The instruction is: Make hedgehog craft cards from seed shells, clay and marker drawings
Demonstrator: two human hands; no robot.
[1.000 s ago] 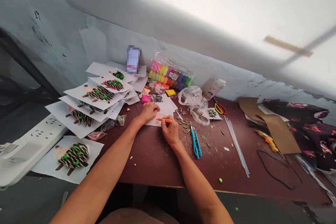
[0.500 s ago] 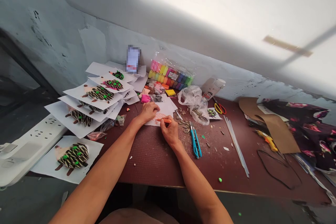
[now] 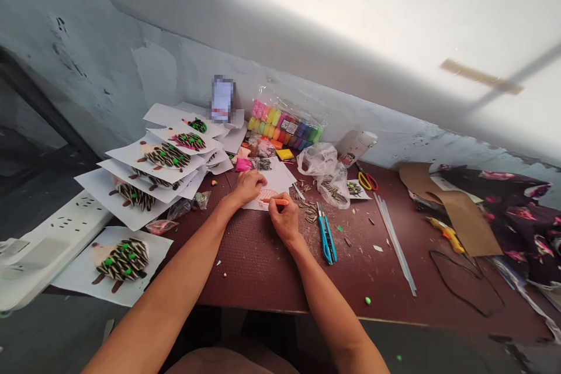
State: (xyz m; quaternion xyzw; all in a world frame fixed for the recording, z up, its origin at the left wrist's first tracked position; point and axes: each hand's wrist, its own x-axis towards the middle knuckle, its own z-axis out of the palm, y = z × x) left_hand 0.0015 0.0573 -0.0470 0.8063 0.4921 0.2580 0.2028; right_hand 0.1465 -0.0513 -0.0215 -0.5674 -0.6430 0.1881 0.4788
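Observation:
My right hand (image 3: 284,220) is closed round an orange pen (image 3: 276,201), its tip over orange marks on a white sheet (image 3: 275,175). At the left edge of this sheet rests my left hand (image 3: 249,187), fingers curled; whether they hold anything is hidden. Several seeds (image 3: 310,211) lie just right of the sheet. A blue cutter (image 3: 326,238) lies nearer me, right of my right hand. Pink clay (image 3: 243,164) and a yellow packet (image 3: 284,154) sit beyond the sheet.
Stacked sheets with seed hedgehogs (image 3: 166,156) and a power strip (image 3: 65,234) stand left. Behind are a phone (image 3: 222,99), clay packs (image 3: 284,125) and a bottle (image 3: 357,146). Scissors (image 3: 367,181), clear sticks (image 3: 394,242) and a glue gun (image 3: 446,234) lie right.
My right hand and the orange pen have shifted very slightly to the right. My left hand has stayed in place.

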